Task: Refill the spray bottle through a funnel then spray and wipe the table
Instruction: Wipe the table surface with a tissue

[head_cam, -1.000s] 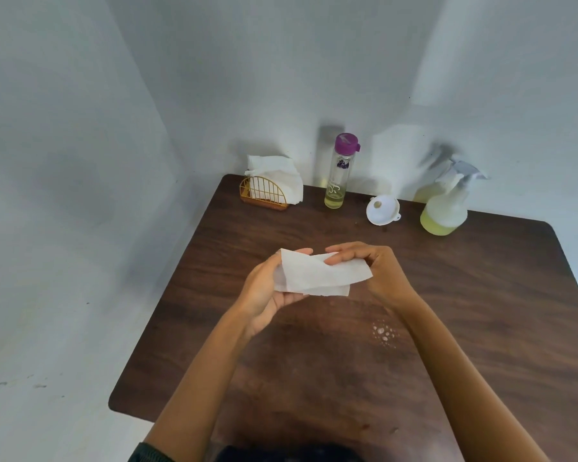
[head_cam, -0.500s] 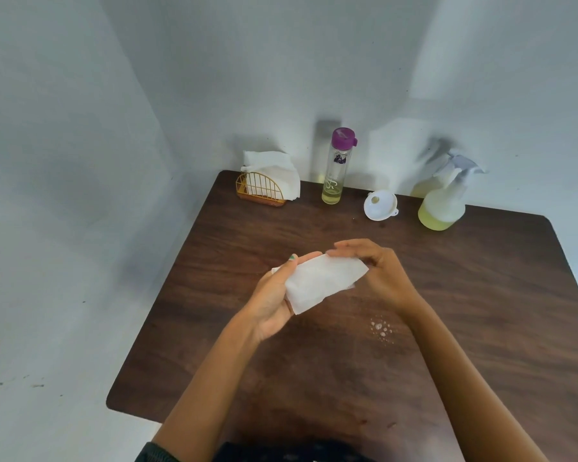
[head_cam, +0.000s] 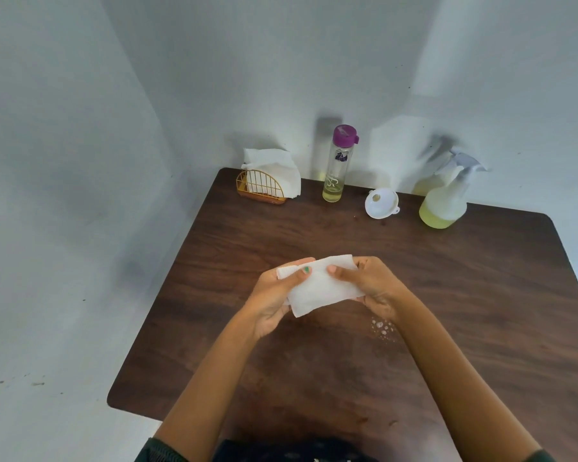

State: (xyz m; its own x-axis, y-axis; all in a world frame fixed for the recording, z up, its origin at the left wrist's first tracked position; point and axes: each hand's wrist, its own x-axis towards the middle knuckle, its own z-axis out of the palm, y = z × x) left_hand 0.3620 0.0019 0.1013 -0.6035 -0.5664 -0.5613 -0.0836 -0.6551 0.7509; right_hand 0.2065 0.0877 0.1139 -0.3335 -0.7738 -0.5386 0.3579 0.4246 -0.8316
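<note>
A folded white paper napkin (head_cam: 317, 288) is held above the middle of the dark wooden table (head_cam: 481, 295). My left hand (head_cam: 274, 295) grips its left end, thumb on top. My right hand (head_cam: 371, 285) pinches its right end. A small patch of spray droplets (head_cam: 382, 328) lies on the table just below my right wrist. At the back right stands the clear spray bottle (head_cam: 442, 201) with yellow liquid in its base. A white funnel (head_cam: 381, 203) lies on its side to the left of it. A tall clear bottle with a purple cap (head_cam: 338, 165) stands further left, holding a little yellow liquid.
A gold wire napkin holder (head_cam: 261, 188) with white napkins sits at the table's back left corner. White walls close in behind and to the left. The table's left edge and rounded front left corner (head_cam: 114, 400) are in view.
Both hands have folded the napkin into a more compact piece and turned it, with both thumbs now on top. The view has tilted slightly.
</note>
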